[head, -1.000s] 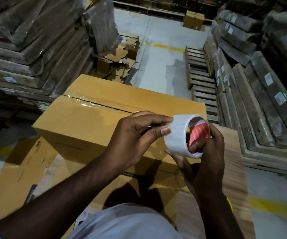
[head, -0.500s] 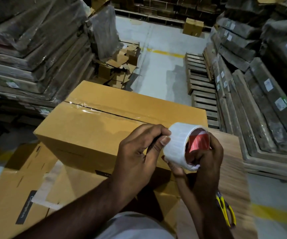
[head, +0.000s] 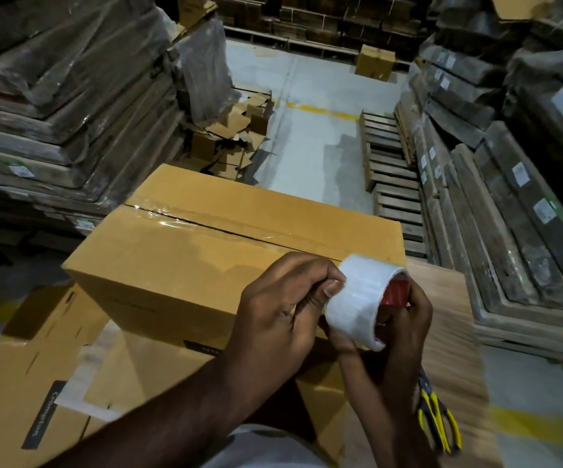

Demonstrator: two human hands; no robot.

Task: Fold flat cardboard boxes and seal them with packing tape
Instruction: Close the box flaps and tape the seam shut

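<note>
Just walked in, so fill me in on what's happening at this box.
A person is holding a roll of packing tape in the right hand, fingers through its core, while the left hand picks at the roll's surface with a thumbnail, apparently hunting for the tape's loose end. In front stands an assembled cardboard box whose top seam already carries clear tape. Yellow-handled scissors lie unused on the flat cardboard to the right.

both hands raised together: left hand (head: pixel 283 309) fingers pinched, right hand (head: pixel 405 319) curled closed.
</note>
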